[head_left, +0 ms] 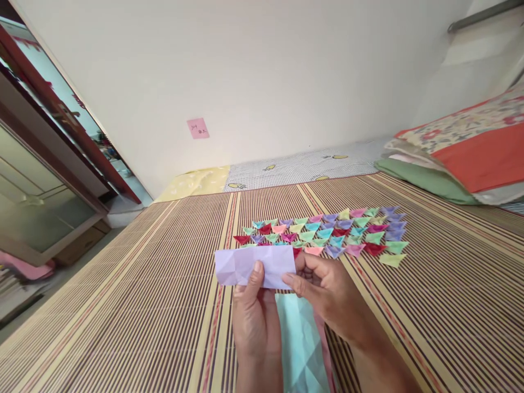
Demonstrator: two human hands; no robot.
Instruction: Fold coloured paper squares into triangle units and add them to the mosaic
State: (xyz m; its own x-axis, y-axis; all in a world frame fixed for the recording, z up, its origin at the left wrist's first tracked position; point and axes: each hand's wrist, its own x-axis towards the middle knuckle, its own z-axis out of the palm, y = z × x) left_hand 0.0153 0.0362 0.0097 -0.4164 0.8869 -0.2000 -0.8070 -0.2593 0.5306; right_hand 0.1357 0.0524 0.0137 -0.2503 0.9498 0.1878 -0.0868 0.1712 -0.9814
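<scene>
A lilac sheet of paper (237, 266), folded into a long strip with creases showing, is held up between both hands above the mat. My left hand (256, 319) grips it from below, thumb pressed on the front face and the other fingers hidden behind. At the strip's right end, my right hand (323, 281) pinches the edge between thumb and fingers. Beneath the hands lies a creased light-blue sheet of paper (301, 338), with a pink edge showing along its right side. Beyond them, several rows of small folded paper boats (323, 233) in many colours sit on the mat.
A striped bamboo mat (143, 305) covers the surface. Folded bedding (483, 158) is piled at the right, and patterned cloth (286, 166) runs along the wall. A pink note (198, 128) is stuck on the wall. An open doorway (98, 125) stands at the left.
</scene>
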